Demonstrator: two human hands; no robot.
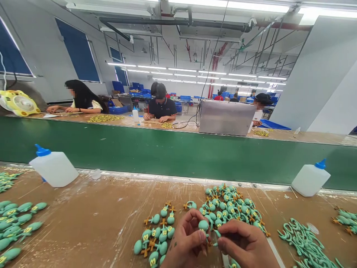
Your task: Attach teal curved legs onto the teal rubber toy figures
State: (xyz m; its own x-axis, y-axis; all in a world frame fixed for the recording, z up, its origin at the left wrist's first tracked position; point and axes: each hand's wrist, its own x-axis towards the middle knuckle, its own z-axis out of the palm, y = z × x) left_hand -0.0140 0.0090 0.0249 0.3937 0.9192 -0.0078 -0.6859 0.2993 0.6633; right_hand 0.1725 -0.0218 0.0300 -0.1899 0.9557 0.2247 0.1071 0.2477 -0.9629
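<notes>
At the bottom middle, my left hand [186,242] pinches a small teal figure [203,225] by its body, head up. My right hand [245,245] is closed beside it, thumb and fingers pinched on a thin teal part [216,233] touching the figure. Right behind the hands lies a heap of teal figures with orange limbs [231,208]. A smaller group of the same figures [157,234] lies to the left of my left hand. Loose teal curved parts [302,240] are piled to the right.
Two white glue bottles with blue caps [54,167] [311,179] lie on the brown worktable [92,223]. More teal pieces [16,219] sit at the left edge. A green conveyor belt [173,152] runs across; people work beyond it by a metal box [225,117].
</notes>
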